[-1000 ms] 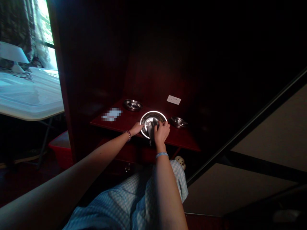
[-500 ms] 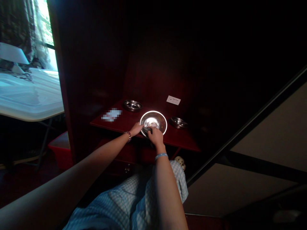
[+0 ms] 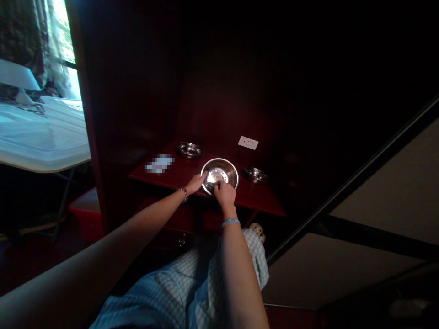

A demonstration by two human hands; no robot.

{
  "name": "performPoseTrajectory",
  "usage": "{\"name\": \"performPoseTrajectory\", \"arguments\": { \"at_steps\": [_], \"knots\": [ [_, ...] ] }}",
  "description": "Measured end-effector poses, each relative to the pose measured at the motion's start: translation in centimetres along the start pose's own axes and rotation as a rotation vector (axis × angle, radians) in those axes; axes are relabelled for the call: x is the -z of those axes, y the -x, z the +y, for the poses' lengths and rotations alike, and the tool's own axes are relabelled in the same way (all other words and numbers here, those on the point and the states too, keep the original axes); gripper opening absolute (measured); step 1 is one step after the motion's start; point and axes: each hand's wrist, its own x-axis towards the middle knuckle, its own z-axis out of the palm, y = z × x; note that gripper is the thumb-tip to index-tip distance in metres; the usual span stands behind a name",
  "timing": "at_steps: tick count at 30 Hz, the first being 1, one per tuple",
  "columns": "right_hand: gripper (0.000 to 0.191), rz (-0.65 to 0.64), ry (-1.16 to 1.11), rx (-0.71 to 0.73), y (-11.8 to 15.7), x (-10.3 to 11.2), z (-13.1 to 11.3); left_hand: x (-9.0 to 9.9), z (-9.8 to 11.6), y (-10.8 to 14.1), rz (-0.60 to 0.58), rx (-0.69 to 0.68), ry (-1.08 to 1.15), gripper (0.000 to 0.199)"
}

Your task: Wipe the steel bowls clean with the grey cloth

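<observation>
A shiny metal bowl (image 3: 229, 172) stands near the front edge of the dark red desk. My left hand (image 3: 196, 183) is closed on its left rim, thumb over the edge. At the bowl's near right side, my right hand (image 3: 225, 193) is closed around a small dark object (image 3: 215, 184) that reaches into the bowl; what it is cannot be made out. Small light spots show on the bowl's bottom, too small to tell apart. Two smaller metal bowls flank it: one (image 3: 190, 150) behind on the left, another (image 3: 255, 175) on the right.
A blurred pale item (image 3: 159, 163) lies at the desk's left. A white socket plate (image 3: 248, 142) is on the back panel. Beyond the left side panel stand a white table (image 3: 51, 141), a lamp (image 3: 18, 75) and a red box (image 3: 87, 214). Checked cloth covers my lap.
My right hand has shifted slightly right with the dark object. My left hand stays at the rim, its thumb a little higher. The bowl has barely moved.
</observation>
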Motion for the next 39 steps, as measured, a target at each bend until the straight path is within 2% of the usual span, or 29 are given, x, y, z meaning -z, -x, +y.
{"name": "performPoseTrajectory", "arguments": {
  "at_steps": [5,10,20,23,26,31,39],
  "knots": [
    [0.036,-0.037,-0.052,0.105,0.1,-0.1,0.0,0.0,0.0,0.0,0.013,-0.024,0.006,0.061],
    [0.039,-0.063,-0.208,0.23,0.2,-0.6,0.0,0.1,-0.2,0.0,0.04,-0.007,-0.005,0.064],
    [0.068,-0.134,-0.453,0.476,0.0,-2.2,-0.3,0.1,-0.3,0.1,0.08,-0.045,0.02,0.065],
    [0.07,-0.146,-0.462,0.458,-0.1,-2.4,-0.2,0.1,-0.2,0.1,0.072,-0.012,-0.008,0.06],
    [0.063,-0.146,-0.427,0.413,0.0,-1.9,-0.2,0.1,-0.2,0.0,0.063,0.008,-0.016,0.057],
    [0.049,-0.133,-0.237,0.307,0.6,-0.7,-0.6,0.0,-0.5,-0.3,0.074,-0.002,0.007,0.054],
    [0.038,-0.071,-0.018,0.188,0.7,-0.2,-0.9,-0.3,-0.8,-0.7,0.083,-0.037,-0.05,0.055]
  ]
}}
